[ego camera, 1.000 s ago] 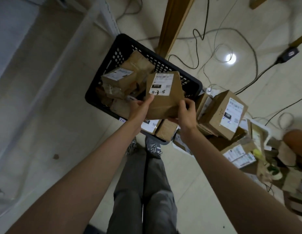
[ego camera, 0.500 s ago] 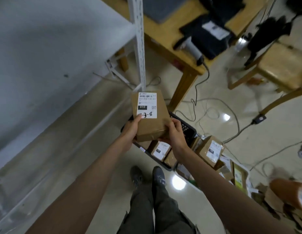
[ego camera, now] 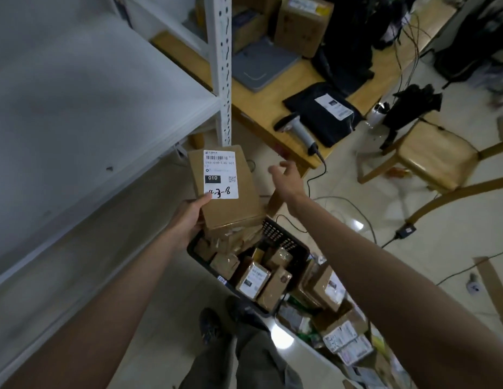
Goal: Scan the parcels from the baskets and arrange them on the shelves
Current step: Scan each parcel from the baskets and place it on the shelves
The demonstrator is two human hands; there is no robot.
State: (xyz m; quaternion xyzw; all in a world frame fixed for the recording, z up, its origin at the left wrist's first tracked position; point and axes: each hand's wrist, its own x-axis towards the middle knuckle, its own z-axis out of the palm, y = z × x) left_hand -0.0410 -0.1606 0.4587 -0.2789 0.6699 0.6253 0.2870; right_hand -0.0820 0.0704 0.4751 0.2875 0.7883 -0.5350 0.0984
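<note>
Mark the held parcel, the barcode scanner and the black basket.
parcel point(ego camera: 239, 192), head view, bare cardboard beside its label
barcode scanner point(ego camera: 296, 129), head view, grey handle
black basket point(ego camera: 278, 234), head view, perforated far wall

A wooden tabletop point(ego camera: 261, 108) stands at the back. On it lie a barcode scanner point(ego camera: 296, 130), a black mailing bag point(ego camera: 323, 113) with a white label, a gray laptop point(ego camera: 261, 64) and a big cardboard box point(ego camera: 303, 23). The white metal shelf point(ego camera: 90, 88) on the left is bare on top. On the pale floor point(ego camera: 385, 197) sit a black basket point(ego camera: 289, 242) full of small parcels, a heap of loose parcels point(ego camera: 329, 304) just beside it, some cables point(ego camera: 343, 203) and a wooden chair point(ego camera: 435, 153).
</note>
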